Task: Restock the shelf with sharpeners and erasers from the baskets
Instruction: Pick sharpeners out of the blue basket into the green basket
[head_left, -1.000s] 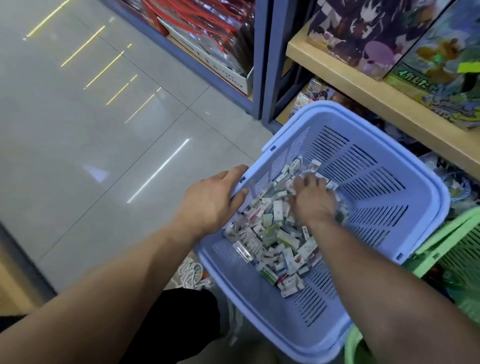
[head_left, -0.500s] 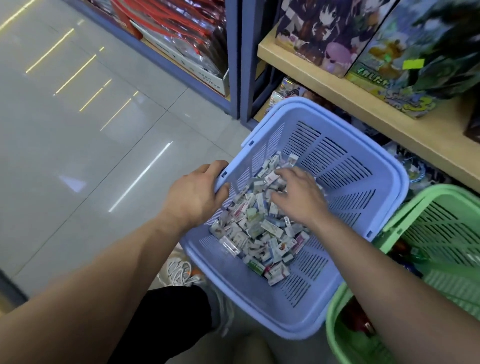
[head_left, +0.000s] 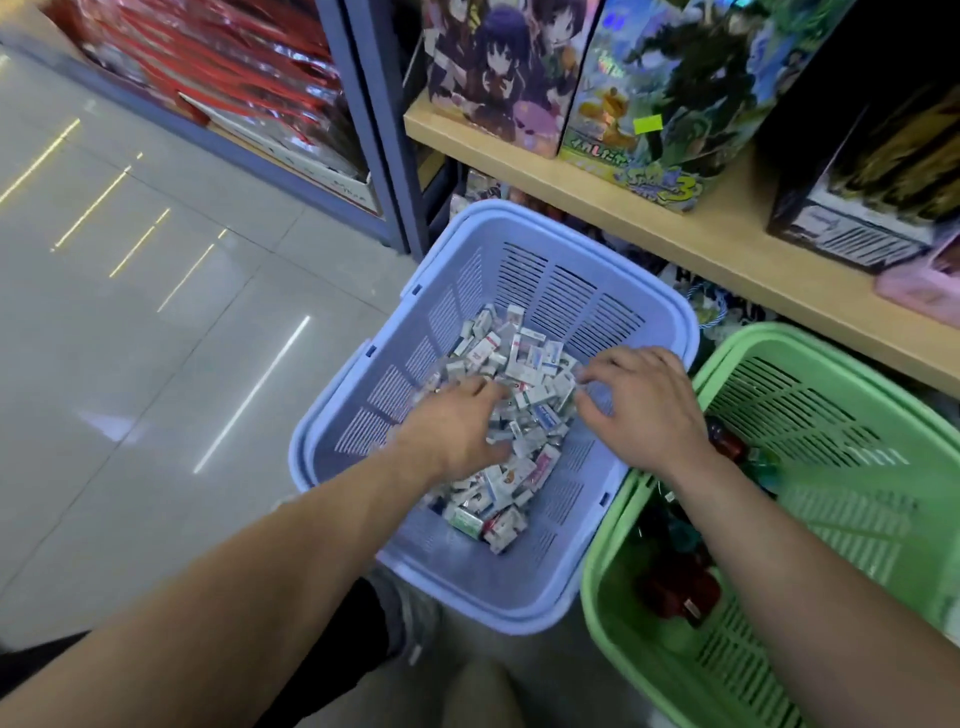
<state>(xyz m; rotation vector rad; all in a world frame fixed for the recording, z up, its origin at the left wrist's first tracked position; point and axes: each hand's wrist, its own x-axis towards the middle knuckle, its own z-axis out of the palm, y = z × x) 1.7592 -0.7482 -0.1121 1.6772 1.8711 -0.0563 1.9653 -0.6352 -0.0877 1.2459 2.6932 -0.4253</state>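
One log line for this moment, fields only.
step: gathering | left hand: on small packs in blue basket | right hand: curled over same packs | green basket: beside blue

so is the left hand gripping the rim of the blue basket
No, the left hand is down inside the blue basket, on the pile of eraser packets, off the rim.

**Bare forearms, black legwear, grey shoe**

The left forearm (head_left: 260, 561) comes in from seven o'clock and the right forearm (head_left: 779, 561) from five o'clock. Both are unsleeved down to the left hand (head_left: 452, 431) and right hand (head_left: 644, 410). A black garment (head_left: 332, 665) covers the leg at seven o'clock. Just beside it, toward six o'clock, shows a grey shoe (head_left: 410, 616), blurred.
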